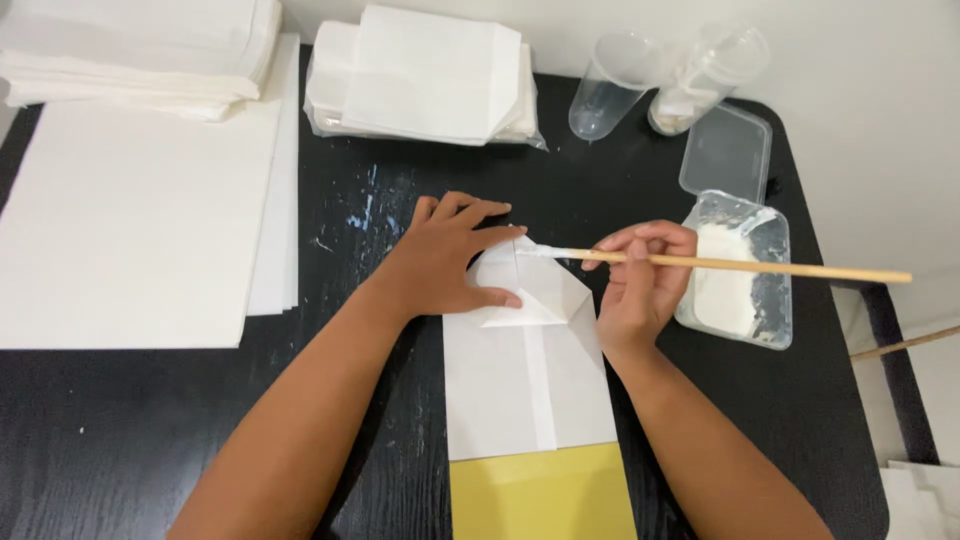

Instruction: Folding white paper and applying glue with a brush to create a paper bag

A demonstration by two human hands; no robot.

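One black bench (120, 420), its right edge and rounded far corner in view, bare dark surface open at near left. Large white sheets (130, 220) stacked far left. White paper bag (528, 385) lying flat at centre, a yellow sheet (540, 495) under its near end. Plastic tub (745, 270) of white paste near the right edge (its lid just beyond). Left hand (450, 260) pressed flat on the bag's folded flaps. Right hand (640, 280) closed around a wooden brush (740, 265), paste-tipped end touching the fold.
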